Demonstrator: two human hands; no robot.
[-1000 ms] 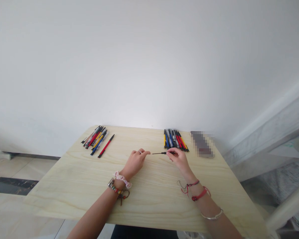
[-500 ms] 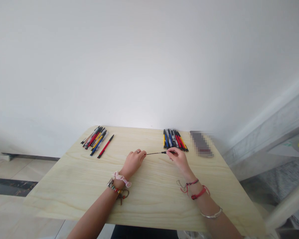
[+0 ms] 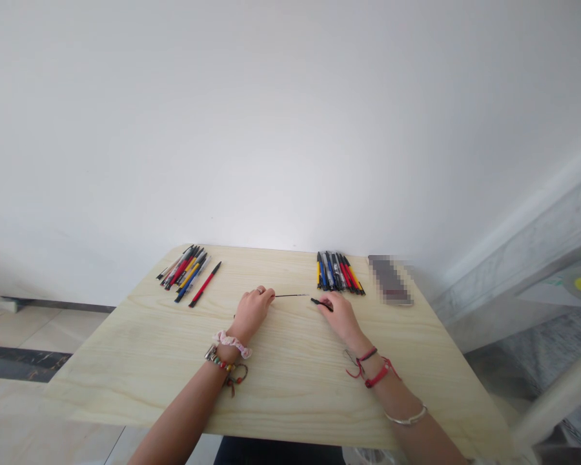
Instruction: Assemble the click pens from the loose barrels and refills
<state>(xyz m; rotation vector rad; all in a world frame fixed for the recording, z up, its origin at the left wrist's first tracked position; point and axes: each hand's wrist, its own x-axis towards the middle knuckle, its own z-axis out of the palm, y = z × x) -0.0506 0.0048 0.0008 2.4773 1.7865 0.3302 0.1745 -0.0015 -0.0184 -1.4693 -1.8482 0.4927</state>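
Observation:
My left hand [image 3: 254, 310], closed in a pinch, grips one end of a thin dark pen refill [image 3: 290, 296] that points right, its pale end free. My right hand [image 3: 339, 316] is closed around a short black pen barrel part [image 3: 321, 303]. A small gap separates the refill's free end from the black part. Left of my left hand lies a single red pen [image 3: 204, 285] with black ends. Behind my right hand is a row of pens [image 3: 339, 271] in yellow, blue, clear, black and red.
A pile of mixed-colour pens [image 3: 184, 272] lies at the table's far left. A blurred-out dark flat object [image 3: 391, 281] rests at the far right. The wooden table [image 3: 290, 381] meets a white wall [image 3: 290, 129] at the back.
The refill and the black pen part have come apart. My left hand has shifted slightly left with the refill, and the black part has tilted in my right hand.

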